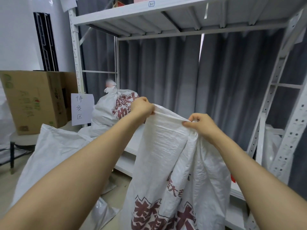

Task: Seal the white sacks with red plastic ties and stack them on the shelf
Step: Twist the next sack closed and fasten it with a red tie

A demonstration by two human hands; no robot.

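Observation:
A white woven sack [167, 163] with dark red print hangs upright in front of me, its open top edge stretched between my hands. My left hand [142, 107] pinches the left end of that edge. My right hand [201, 124] grips the right end, where the fabric bunches into folds. On the low shelf board [132, 143] behind my left hand stands another printed white sack [108, 110] with its neck gathered and closed at the top. A small red thing [233, 179] shows beside my right forearm; I cannot tell whether it is a tie.
A white metal rack [166, 15] with grey curtains behind fills the view. A further white sack [54, 151] lies on the floor at the left. A cardboard box [33, 100] and a handwritten paper sign [82, 110] stand at the left.

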